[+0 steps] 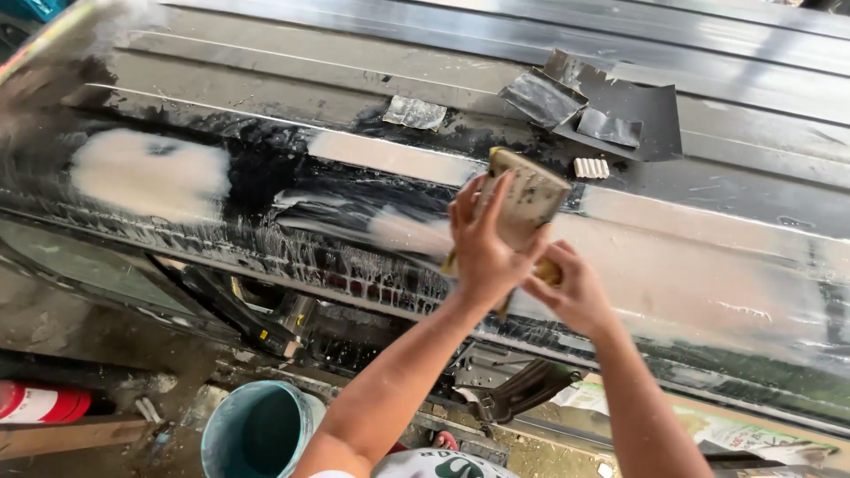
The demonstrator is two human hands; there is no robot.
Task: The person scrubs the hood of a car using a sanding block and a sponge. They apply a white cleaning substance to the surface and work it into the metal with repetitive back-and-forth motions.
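My left hand [482,243] grips a flat, putty-smeared board [529,196] and holds it tilted in front of me. My right hand [574,292] sits just below and to the right of it, closed around a yellowish handle [546,271] of a tool pressed against the board's lower edge. Both hands hover over a black vehicle roof panel [266,177] patched with pale filler [149,173] and wet white streaks.
Dark sheets of sandpaper [611,111] and a small ribbed block [591,167] lie on the roof further back. A teal bucket [258,430] stands on the ground below, with a red cylinder [40,403] at the left edge and dirty floor around.
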